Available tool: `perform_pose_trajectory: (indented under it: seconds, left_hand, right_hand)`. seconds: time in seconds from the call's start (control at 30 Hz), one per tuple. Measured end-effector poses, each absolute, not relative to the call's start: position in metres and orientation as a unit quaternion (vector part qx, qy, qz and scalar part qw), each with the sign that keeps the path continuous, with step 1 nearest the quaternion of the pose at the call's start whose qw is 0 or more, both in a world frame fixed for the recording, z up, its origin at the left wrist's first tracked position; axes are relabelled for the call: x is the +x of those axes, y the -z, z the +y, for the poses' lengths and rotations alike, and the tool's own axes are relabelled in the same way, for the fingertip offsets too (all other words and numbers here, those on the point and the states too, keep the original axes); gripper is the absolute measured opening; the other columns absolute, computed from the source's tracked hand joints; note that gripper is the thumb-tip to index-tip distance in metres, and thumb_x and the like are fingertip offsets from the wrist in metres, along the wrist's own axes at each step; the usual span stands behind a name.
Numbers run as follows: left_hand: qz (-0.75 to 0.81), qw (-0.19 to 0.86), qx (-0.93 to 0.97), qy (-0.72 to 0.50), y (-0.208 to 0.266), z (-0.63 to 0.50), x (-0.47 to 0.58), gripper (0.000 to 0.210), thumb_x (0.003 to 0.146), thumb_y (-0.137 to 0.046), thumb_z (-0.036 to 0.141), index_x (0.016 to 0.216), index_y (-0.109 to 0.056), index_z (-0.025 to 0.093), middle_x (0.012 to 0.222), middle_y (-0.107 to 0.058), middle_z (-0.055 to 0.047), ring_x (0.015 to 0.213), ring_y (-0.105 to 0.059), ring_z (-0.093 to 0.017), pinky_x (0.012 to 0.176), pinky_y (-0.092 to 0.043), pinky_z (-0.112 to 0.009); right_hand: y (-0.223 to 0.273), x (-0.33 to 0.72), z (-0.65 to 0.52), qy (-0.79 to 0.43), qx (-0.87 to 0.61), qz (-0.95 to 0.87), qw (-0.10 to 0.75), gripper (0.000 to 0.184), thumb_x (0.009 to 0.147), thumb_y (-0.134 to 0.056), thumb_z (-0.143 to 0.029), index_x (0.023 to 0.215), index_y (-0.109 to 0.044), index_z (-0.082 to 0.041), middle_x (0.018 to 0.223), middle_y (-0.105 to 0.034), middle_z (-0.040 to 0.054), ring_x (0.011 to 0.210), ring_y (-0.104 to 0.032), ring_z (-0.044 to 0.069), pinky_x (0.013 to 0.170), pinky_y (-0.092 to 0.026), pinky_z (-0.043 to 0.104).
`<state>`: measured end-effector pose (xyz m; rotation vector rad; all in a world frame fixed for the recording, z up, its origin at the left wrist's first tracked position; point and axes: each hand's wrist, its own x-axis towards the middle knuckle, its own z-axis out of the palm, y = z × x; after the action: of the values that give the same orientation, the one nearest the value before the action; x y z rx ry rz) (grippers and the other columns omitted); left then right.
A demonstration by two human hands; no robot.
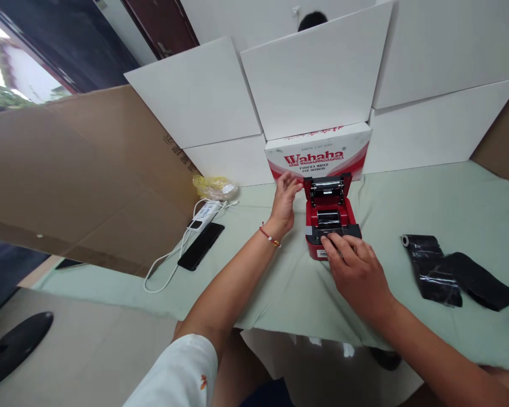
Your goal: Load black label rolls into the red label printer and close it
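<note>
The left hand (284, 198), loosely spread, is beside the open printer (312, 217), whose front the right hand (357, 271) touches, its grip unclear.

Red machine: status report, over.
Right grip on black front part. Left grip beside lid, contact unclear. Red machine: lid raised. White box close behind, black roll off right.

Through my feed I see a thin red cord bracelet (271, 238) around the left wrist (282, 221), strung with a pale bead (270, 239) and a gold-coloured charm (275, 243). Nearer my camera than the bracelet, a white short sleeve (176, 376) bears a small orange-red motif (203, 382); dark navy clothing (270, 394) shows below the bracelet.
</note>
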<state>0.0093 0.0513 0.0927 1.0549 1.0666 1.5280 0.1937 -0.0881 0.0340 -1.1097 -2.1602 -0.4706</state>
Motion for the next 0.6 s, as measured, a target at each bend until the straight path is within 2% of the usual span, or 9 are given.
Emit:
perform_pose_trajectory:
  seconds: [0.13,0.27,0.33,0.4,0.5,0.57,0.6]
  left_hand:
    - [0.450,0.550,0.385,-0.589,-0.072,0.027,0.003,0.047,0.073,-0.068,0.013,0.117,-0.059,0.026,0.146,-0.057,-0.006,0.146,-0.048,-0.024,0.123,-0.033,-0.044]
    - [0.443,0.535,0.405,-0.594,-0.053,-0.013,0.010,0.058,0.073,-0.071,0.017,0.127,-0.057,0.029,0.153,-0.052,-0.007,0.150,-0.044,-0.026,0.125,-0.034,-0.045]
    - [0.475,0.429,0.471,-0.607,-0.051,-0.039,0.015,0.057,0.078,-0.075,0.022,0.132,-0.058,0.032,0.156,-0.050,-0.005,0.153,-0.040,-0.028,0.127,-0.029,-0.048]
    - [0.466,0.283,0.585,-0.600,-0.052,-0.061,0.019,0.047,0.085,-0.072,0.024,0.130,-0.063,0.033,0.153,-0.054,-0.006,0.151,-0.042,-0.029,0.129,-0.026,-0.049]
    - [0.406,0.162,0.727,-0.529,-0.052,-0.075,0.020,0.024,0.093,-0.061,0.022,0.112,-0.074,0.030,0.125,-0.074,-0.008,0.131,-0.060,-0.030,0.120,-0.038,-0.052]
    - [0.383,0.103,0.759,-0.516,-0.048,-0.073,0.020,0.023,0.095,-0.056,0.019,0.107,-0.074,0.025,0.111,-0.077,-0.009,0.115,-0.067,-0.027,0.106,-0.049,-0.050]
    - [0.374,0.079,0.764,-0.519,-0.045,-0.070,0.019,0.024,0.096,-0.053,0.018,0.108,-0.073,0.024,0.110,-0.077,-0.009,0.111,-0.068,-0.026,0.101,-0.052,-0.048]
  right_hand:
    - [-0.035,0.194,-0.090,0.176,-0.426,-0.827,0.322,0.046,0.096,-0.056,-0.006,0.141,-0.061,-0.013,0.139,-0.068,0.0120,0.116,-0.058,0.030,0.096,-0.051,0.047]
    - [-0.036,0.194,-0.091,0.150,-0.422,-0.828,0.338,0.047,0.096,-0.053,-0.004,0.141,-0.062,-0.013,0.139,-0.068,0.0125,0.117,-0.059,0.030,0.098,-0.053,0.048]
    - [-0.040,0.196,-0.092,0.115,-0.406,-0.830,0.364,0.045,0.096,-0.053,-0.004,0.139,-0.062,-0.012,0.135,-0.069,0.0143,0.116,-0.060,0.029,0.100,-0.054,0.047]
    - [-0.049,0.202,-0.091,0.063,-0.393,-0.824,0.403,0.042,0.098,-0.051,-0.008,0.138,-0.061,-0.010,0.133,-0.069,0.0170,0.118,-0.062,0.028,0.102,-0.054,0.045]
    - [-0.073,0.214,-0.078,-0.012,-0.419,-0.798,0.433,0.036,0.102,-0.048,-0.018,0.135,-0.062,-0.013,0.129,-0.070,0.0162,0.118,-0.066,0.025,0.103,-0.054,0.041]
    - [-0.093,0.218,-0.059,-0.038,-0.473,-0.795,0.377,0.033,0.103,-0.046,-0.024,0.127,-0.067,-0.016,0.122,-0.073,0.0131,0.110,-0.070,0.025,0.097,-0.056,0.039]
    - [-0.102,0.217,-0.047,-0.044,-0.505,-0.802,0.317,0.033,0.103,-0.045,-0.025,0.123,-0.070,-0.018,0.117,-0.075,0.0117,0.105,-0.072,0.026,0.092,-0.056,0.039]
